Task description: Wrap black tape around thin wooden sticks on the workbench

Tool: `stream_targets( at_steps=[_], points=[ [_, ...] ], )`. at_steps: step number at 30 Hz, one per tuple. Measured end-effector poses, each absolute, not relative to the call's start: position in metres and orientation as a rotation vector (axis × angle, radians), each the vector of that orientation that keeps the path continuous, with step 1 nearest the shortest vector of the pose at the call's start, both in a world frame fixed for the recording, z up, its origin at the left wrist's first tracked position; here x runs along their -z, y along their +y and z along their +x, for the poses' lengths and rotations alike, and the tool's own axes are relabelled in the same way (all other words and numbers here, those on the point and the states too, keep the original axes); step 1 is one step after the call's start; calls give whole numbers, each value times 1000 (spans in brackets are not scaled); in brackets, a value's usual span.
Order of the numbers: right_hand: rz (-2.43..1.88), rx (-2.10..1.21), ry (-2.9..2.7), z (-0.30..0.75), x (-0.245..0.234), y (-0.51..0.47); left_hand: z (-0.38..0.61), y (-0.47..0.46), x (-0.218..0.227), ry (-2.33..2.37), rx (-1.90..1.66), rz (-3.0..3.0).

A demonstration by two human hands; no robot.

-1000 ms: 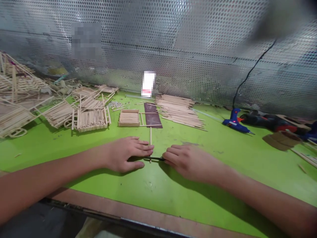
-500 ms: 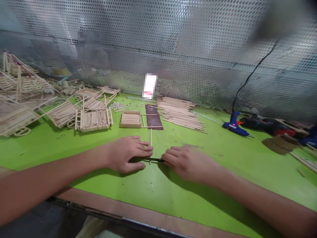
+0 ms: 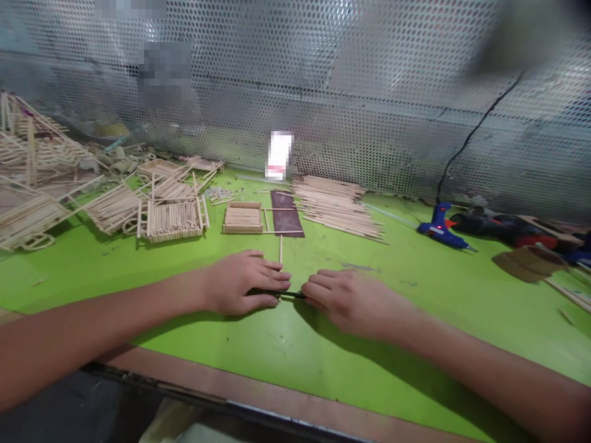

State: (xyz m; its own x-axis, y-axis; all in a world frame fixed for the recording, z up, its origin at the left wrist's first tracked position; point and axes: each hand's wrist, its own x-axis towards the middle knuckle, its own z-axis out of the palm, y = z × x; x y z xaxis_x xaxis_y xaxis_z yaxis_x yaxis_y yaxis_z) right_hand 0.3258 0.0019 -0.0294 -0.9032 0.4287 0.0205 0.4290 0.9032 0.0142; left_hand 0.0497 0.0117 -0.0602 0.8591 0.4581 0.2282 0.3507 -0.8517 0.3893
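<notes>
My left hand lies low on the green table with its fingers stretched flat over a thin wooden stick, thumb apart. The stick points away from me, its middle covered by the fingers. Closed around one end of a thin black knife-like tool is my right hand. The tool lies crosswise over the stick's near end and runs beneath my left fingers. Its exact kind is hard to make out. Beyond the hands sits a small wooden stick frame, its two long arms reaching over a dark brown sheet.
A pile of sticks lies behind the sheet. Several stick-built models crowd the left. On the right are a blue glue gun with a cord and a brown round piece. A bright phone leans against the perforated metal sheet.
My left fingers and thumb have shifted slightly right, covering more of the stick's near end and the black tool. The right hand keeps its hold. The view has tilted slightly.
</notes>
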Motion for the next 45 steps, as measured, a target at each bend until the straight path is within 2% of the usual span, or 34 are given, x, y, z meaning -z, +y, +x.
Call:
stream_targets(
  at_steps=[7, 14, 22, 38, 45],
  points=[
    [-675, -25, -3072, 315, 29, 2, 39, 14, 59, 613, -430, 2674],
    [-707, -10, -3057, 315, 31, 1, 39, 9, 60, 643, -596, 2746],
    [-710, 26, -3085, 312, 29, 0, 40, 8, 62, 678, -340, 2672],
    [-659, 24, -3090, 292, 35, 3, 16, 12, 56, 646, -390, 2720],
    [-664, 70, -3074, 294, 39, 6, 18, 13, 56, 620, -272, 2715]
  ],
)
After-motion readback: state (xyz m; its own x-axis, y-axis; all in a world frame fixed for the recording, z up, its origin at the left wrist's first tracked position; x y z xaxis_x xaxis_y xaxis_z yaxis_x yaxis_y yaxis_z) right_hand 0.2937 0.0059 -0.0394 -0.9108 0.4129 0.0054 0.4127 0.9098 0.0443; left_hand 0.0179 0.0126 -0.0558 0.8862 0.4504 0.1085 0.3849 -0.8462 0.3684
